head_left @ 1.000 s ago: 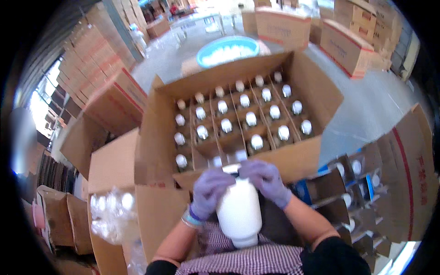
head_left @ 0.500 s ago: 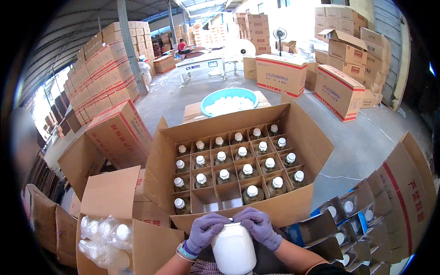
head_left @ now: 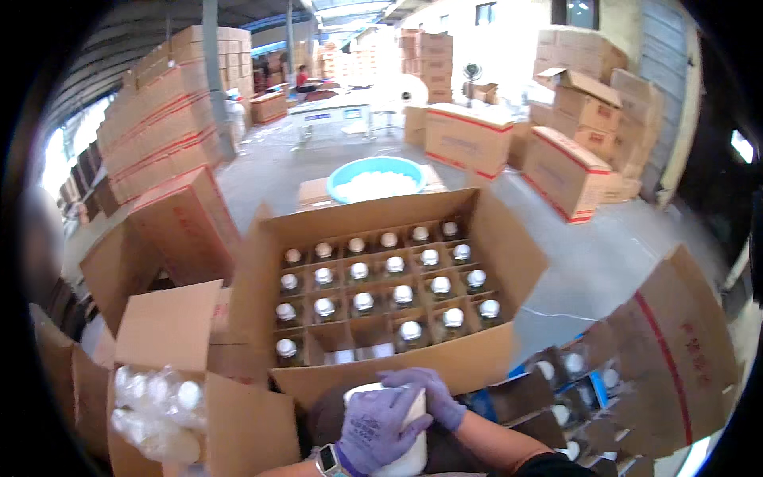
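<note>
A white rounded container point(head_left: 410, 457) stands in my lap, in front of the big carton. My left hand point(head_left: 378, 429), in a purple-grey glove, is wrapped over its near side with the fingers pointing right. Across its top and right side lies my right hand point(head_left: 433, 399), gloved alike, its fingers meeting those of the left. The container's top is mostly hidden by the hands. Just beyond them stands the open carton point(head_left: 445, 359), split by cardboard dividers. Clear bottles with white caps point(head_left: 410, 331) fill most cells; two cells in the near row show their pale bottom.
At left an open carton point(head_left: 250, 421) holds white-capped items in clear plastic. At right, another divided carton point(head_left: 668, 366) holds white-capped bottles. A blue basin point(head_left: 338, 191) of white pieces sits beyond the big carton. Stacked boxes point(head_left: 163, 127) and a distant person point(head_left: 302, 77) stand farther back.
My left hand has gone from pinching the container's top to wrapping over its near side. My right hand has closed in across the top. The whole view has shifted.
</note>
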`<action>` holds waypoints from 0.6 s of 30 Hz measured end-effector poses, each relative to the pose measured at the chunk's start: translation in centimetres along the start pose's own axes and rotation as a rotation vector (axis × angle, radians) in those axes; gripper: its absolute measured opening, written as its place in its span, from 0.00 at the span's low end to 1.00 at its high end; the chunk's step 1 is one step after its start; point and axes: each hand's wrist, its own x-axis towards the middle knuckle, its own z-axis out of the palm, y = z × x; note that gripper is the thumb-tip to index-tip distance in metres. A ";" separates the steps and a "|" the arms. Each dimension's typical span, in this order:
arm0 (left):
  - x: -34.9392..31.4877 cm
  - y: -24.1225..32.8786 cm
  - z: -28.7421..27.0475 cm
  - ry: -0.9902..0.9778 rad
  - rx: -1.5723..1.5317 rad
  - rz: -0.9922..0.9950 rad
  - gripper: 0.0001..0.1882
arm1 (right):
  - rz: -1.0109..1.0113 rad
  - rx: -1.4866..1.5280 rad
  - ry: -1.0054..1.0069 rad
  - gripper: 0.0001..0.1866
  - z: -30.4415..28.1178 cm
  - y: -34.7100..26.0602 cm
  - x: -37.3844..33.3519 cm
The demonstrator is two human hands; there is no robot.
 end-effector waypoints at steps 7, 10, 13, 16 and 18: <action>-1.2 -10.8 2.7 0.366 -0.756 -0.232 0.21 | -0.355 -0.525 0.047 0.22 2.4 -4.3 0.0; -3.4 -14.2 6.6 0.296 -1.237 -0.560 0.32 | -0.427 -0.928 -0.143 0.24 6.9 -6.9 -0.6; -5.8 -14.6 8.8 0.425 -1.370 -0.403 0.34 | -0.510 -0.909 0.033 0.24 7.4 -4.2 -2.3; -6.0 -9.9 4.7 0.428 -0.988 -0.369 0.34 | -0.449 -0.653 0.059 0.19 7.1 -3.0 -2.9; -6.2 -7.1 3.0 0.437 -0.873 -0.434 0.32 | -0.336 -0.319 0.069 0.18 5.6 -0.5 -2.8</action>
